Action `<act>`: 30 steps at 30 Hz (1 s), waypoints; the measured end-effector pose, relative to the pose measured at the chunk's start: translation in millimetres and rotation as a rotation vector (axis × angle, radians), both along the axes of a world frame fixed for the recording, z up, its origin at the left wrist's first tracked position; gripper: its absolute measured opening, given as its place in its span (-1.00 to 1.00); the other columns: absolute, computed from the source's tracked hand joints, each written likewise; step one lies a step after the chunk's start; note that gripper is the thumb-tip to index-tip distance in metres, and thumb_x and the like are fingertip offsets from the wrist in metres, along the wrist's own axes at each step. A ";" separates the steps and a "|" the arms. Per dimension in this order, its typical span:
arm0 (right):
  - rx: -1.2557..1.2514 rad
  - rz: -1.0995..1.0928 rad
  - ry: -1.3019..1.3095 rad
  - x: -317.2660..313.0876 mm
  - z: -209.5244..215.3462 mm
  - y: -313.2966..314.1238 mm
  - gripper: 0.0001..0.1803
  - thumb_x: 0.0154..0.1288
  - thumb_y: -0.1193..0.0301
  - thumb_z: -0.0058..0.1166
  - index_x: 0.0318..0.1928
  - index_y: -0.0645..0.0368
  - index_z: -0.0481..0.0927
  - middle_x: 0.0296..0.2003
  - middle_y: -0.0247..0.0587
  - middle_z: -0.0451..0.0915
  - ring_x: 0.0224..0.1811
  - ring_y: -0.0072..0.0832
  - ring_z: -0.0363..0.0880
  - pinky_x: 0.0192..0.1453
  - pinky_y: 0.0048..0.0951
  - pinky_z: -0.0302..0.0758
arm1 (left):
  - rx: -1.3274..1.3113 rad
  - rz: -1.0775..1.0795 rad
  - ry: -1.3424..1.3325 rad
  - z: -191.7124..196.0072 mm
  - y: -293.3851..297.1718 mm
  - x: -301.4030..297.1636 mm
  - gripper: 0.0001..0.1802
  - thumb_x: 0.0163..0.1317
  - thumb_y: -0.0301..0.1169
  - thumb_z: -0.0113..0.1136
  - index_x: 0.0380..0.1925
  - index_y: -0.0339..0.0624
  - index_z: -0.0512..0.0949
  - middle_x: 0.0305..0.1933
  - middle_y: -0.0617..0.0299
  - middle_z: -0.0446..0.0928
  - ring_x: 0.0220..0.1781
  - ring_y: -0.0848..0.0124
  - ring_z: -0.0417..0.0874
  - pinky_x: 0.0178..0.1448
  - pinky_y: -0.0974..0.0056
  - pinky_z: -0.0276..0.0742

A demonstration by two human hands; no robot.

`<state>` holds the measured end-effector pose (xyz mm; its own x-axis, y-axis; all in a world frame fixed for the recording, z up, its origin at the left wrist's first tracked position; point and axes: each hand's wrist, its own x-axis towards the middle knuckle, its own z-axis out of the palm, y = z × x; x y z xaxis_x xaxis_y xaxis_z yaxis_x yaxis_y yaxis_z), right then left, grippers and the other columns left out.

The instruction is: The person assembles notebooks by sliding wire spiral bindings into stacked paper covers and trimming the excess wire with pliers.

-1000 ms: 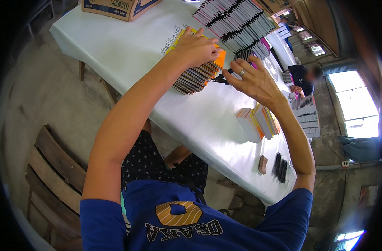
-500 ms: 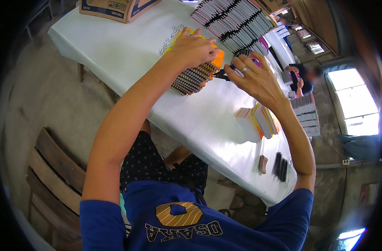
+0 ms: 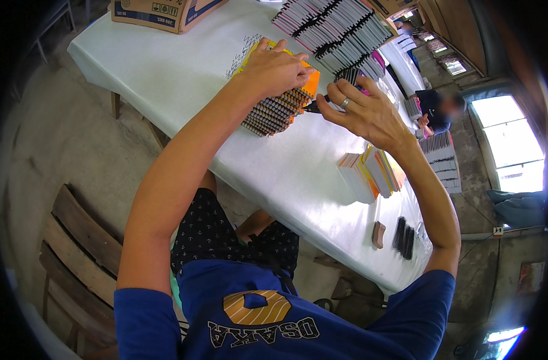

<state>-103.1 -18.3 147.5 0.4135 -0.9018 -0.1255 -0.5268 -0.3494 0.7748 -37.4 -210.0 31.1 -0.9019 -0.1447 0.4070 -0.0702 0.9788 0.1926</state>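
Observation:
A stack of spiral-bound notebooks (image 3: pixel 273 115) lies on the table in front of me, the top one with an orange and yellow cover (image 3: pixel 313 83). My left hand (image 3: pixel 275 71) rests on that cover, its fingers spread. Between the fingers of my right hand (image 3: pixel 370 115) are dark-handled pliers (image 3: pixel 312 107), their tip at the right end of the wire coils. Whether the jaws grip a wire is too small to tell. Loose-looking coil ends (image 3: pixel 241 57) stick out past the far left side of the stack.
Tall rows of bound notebooks (image 3: pixel 334 30) stand behind my hands. A carton (image 3: pixel 160 13) sits far left. Toward the right are unbound paper stacks (image 3: pixel 373 174), a small brown block (image 3: pixel 378 234) and black coils (image 3: pixel 403 238). A wooden chair (image 3: pixel 79 240) is at left; a co-worker (image 3: pixel 436 111) sits beyond.
My right hand has shifted slightly left, the pliers still at the coil ends. My left hand stays on the cover. The co-worker's arms have moved lower.

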 end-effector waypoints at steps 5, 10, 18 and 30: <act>0.006 0.031 0.022 -2.3 -2.5 -3.3 -0.67 0.06 0.41 0.12 -0.10 -0.04 0.46 -0.10 -0.49 0.43 0.09 -0.57 0.36 0.11 -0.39 0.36 | 0.002 -0.002 0.003 1.6 0.6 -0.8 -0.57 0.45 0.06 -0.24 0.17 0.46 0.53 0.38 0.47 0.38 0.45 0.04 0.27 0.50 -0.13 0.02; -0.002 -0.097 0.017 0.2 -17.7 5.5 -0.81 0.08 0.44 0.09 -0.24 0.11 0.48 -0.31 -0.36 0.52 -0.22 -0.52 0.53 -0.02 -0.40 0.38 | -0.025 -0.012 0.020 0.6 0.7 -1.2 -0.56 0.45 0.07 -0.24 0.19 0.48 0.51 0.37 0.47 0.39 0.44 0.04 0.27 0.50 -0.13 0.02; -0.138 -0.274 -0.142 19.3 -3.1 11.0 -0.58 0.17 0.13 0.21 -0.05 0.09 0.53 -0.29 -0.29 0.53 -0.18 -0.45 0.51 0.05 -0.28 0.34 | -0.023 -0.003 0.032 -2.9 -0.8 -3.3 -0.56 0.44 0.08 -0.22 0.20 0.48 0.49 0.26 0.44 0.50 0.42 0.04 0.29 0.50 -0.15 0.01; -0.029 -0.058 -0.003 -4.1 -8.2 0.8 -0.50 0.09 0.40 0.16 0.12 -0.06 0.48 -0.11 -0.48 0.45 0.05 -0.54 0.40 0.30 -0.20 0.29 | 0.014 -0.009 -0.002 0.5 0.0 -0.9 -0.56 0.44 0.09 -0.24 0.18 0.47 0.53 0.42 0.45 0.33 0.49 -0.02 0.20 0.53 -0.17 -0.08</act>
